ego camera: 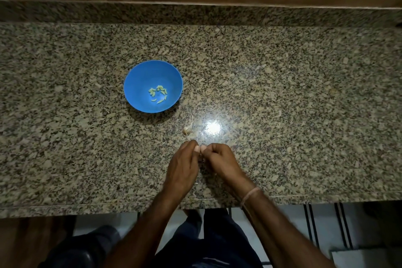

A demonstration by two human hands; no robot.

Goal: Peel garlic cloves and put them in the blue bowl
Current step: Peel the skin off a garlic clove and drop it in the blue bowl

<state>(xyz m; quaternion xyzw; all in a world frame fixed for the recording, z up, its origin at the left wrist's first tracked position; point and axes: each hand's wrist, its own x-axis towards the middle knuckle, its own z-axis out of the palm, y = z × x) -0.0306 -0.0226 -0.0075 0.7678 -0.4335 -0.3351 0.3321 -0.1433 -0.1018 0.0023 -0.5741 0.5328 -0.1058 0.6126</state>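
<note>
The blue bowl (139, 85) stands on the granite counter, left of centre, and holds several peeled pale garlic cloves (158, 93). My left hand (182, 165) and my right hand (219, 161) meet near the counter's front edge, with fingers curled and thumbs touching. They pinch a small garlic clove between them; it is almost entirely hidden by the fingers. An unpeeled piece of garlic with a thin stem (188, 128) lies on the counter just beyond my hands, to the right of the bowl.
The speckled granite counter (304, 104) runs the full width, with a raised back ledge and a wooden wall behind. A bright light reflection (212, 127) sits beside the loose garlic. Thin skin scraps lie around it. Below the front edge are my legs and a tiled floor.
</note>
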